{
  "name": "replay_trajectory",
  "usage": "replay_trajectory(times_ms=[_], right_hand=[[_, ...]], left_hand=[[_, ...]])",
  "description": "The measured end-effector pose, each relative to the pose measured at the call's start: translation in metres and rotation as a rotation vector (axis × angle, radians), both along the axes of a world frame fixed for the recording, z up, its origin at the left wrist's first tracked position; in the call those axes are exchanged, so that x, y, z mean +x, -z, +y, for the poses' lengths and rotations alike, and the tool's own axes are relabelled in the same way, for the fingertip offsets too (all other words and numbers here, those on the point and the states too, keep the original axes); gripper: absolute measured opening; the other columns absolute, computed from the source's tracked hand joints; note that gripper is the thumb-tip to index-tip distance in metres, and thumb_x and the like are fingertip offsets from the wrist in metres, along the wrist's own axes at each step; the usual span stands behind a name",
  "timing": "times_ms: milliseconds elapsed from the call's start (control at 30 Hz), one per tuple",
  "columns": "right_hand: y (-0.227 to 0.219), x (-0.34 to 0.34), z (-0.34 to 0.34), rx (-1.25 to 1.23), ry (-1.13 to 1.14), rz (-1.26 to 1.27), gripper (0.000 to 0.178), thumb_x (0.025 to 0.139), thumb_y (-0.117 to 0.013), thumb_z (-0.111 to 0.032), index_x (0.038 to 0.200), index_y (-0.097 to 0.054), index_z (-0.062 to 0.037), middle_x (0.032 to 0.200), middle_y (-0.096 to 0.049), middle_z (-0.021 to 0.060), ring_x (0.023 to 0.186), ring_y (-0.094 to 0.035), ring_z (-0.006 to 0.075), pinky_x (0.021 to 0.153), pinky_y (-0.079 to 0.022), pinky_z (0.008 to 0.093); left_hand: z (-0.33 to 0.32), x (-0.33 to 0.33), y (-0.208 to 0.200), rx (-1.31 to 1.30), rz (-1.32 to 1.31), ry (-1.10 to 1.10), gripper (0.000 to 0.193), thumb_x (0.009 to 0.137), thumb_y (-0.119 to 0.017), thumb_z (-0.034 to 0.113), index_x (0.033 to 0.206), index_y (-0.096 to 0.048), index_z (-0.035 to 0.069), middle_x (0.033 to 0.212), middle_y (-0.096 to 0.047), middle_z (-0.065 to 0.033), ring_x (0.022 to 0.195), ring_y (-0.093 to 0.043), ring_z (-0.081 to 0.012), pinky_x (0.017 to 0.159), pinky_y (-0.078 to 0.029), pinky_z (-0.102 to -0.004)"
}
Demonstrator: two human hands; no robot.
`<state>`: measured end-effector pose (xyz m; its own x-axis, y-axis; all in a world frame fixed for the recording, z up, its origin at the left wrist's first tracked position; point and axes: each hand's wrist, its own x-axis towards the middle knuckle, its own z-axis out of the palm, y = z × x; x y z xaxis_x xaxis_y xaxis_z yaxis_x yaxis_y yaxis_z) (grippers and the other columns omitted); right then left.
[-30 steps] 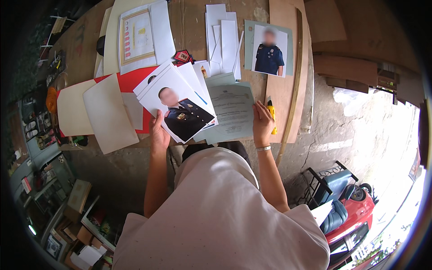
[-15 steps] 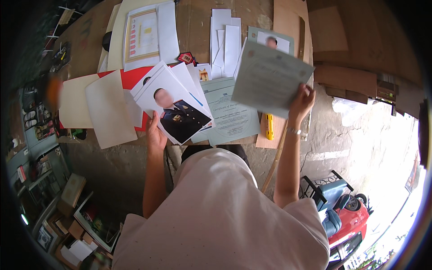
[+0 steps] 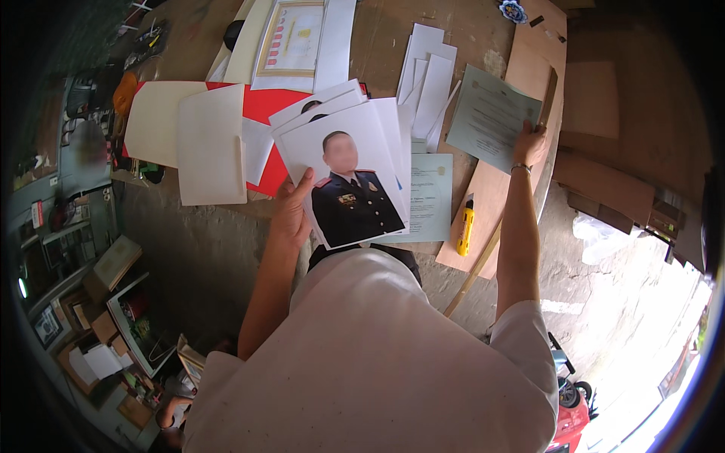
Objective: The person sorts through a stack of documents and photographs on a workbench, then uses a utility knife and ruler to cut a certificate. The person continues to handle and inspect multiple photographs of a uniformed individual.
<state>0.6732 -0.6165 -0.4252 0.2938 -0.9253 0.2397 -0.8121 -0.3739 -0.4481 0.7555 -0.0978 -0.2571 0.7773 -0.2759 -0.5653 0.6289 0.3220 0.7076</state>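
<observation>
My left hand (image 3: 296, 208) is closed on a fanned stack of portrait photos (image 3: 355, 204); the top one shows a person in a dark uniform. The thumb lies over the front of the stack. Farther right, my right hand (image 3: 530, 142) grips the right edge of a grey-green certificate (image 3: 492, 117), which is over the table's right side. A second grey-green certificate (image 3: 432, 198) lies on the table, partly hidden behind the photos. To its right a yellow utility knife (image 3: 465, 229) rests on a brown board (image 3: 483, 189).
White paper strips (image 3: 434, 79) lie beyond the photos. A framed certificate print (image 3: 293, 38) is at the far left, near cream sheets (image 3: 211, 143) and a red sheet (image 3: 264, 102). A wooden strip (image 3: 474, 266) juts over the near edge. Another person's arm (image 3: 168, 411) shows at lower left.
The certificate in my right hand has moved right, away from the photos. My left hand has raised the photo stack and turned it more upright. The view has shifted.
</observation>
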Motion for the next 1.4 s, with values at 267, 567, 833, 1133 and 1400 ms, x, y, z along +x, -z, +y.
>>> replay_trajectory(times_ms=[267, 567, 833, 1133, 1400], right_hand=[[0.022, -0.006, -0.002, 0.031, -0.053, -0.091, 0.032, 0.090, -0.071, -0.032, 0.106, -0.062, -0.0057, 0.092, -0.072, 0.0153, 0.089, -0.069, 0.0408, 0.075, -0.052, 0.0513], [0.002, -0.031, -0.002, 0.217, -0.180, -0.536, 0.026, 0.092, -0.071, -0.027, 0.097, -0.068, -0.0015, 0.081, -0.073, 0.0170, 0.075, -0.071, 0.0285, 0.069, -0.053, 0.0397], [0.002, -0.028, 0.003, 0.189, -0.145, -0.489, 0.025, 0.092, -0.071, -0.025, 0.095, -0.069, -0.0010, 0.082, -0.074, 0.0167, 0.075, -0.071, 0.0259, 0.070, -0.054, 0.0368], [0.014, -0.029, -0.003, 0.208, -0.156, -0.550, 0.022, 0.092, -0.072, -0.022, 0.093, -0.068, -0.0009, 0.081, -0.073, 0.0150, 0.074, -0.071, 0.0262, 0.068, -0.054, 0.0380], [0.019, -0.023, 0.006, -0.028, -0.164, -0.261, 0.027, 0.085, -0.076, -0.024, 0.099, -0.063, -0.0036, 0.097, -0.067, 0.0155, 0.088, -0.066, 0.0361, 0.076, -0.051, 0.0453]], left_hand=[[-0.006, -0.002, -0.017, 0.048, -0.080, -0.067, 0.028, 0.098, -0.067, 0.013, 0.124, -0.062, 0.007, 0.115, -0.067, -0.0015, 0.112, -0.061, -0.0132, 0.098, -0.046, -0.0289], [0.027, 0.007, 0.003, 0.036, -0.020, -0.105, 0.030, 0.099, -0.066, 0.015, 0.127, -0.059, 0.006, 0.120, -0.065, -0.0025, 0.111, -0.063, -0.0151, 0.099, -0.050, -0.0333], [0.023, 0.004, 0.000, 0.037, -0.036, -0.070, 0.029, 0.101, -0.062, 0.014, 0.128, -0.058, 0.005, 0.121, -0.065, -0.0038, 0.113, -0.062, -0.0157, 0.102, -0.049, -0.0341], [0.030, -0.005, 0.007, 0.044, 0.025, -0.071, 0.034, 0.103, -0.057, 0.013, 0.136, -0.052, 0.008, 0.129, -0.062, -0.0051, 0.120, -0.060, -0.0189, 0.105, -0.049, -0.0375], [0.020, -0.011, 0.005, 0.043, 0.014, -0.092, 0.034, 0.103, -0.058, 0.012, 0.136, -0.052, 0.008, 0.129, -0.062, -0.0046, 0.120, -0.059, -0.0181, 0.106, -0.048, -0.0370]])
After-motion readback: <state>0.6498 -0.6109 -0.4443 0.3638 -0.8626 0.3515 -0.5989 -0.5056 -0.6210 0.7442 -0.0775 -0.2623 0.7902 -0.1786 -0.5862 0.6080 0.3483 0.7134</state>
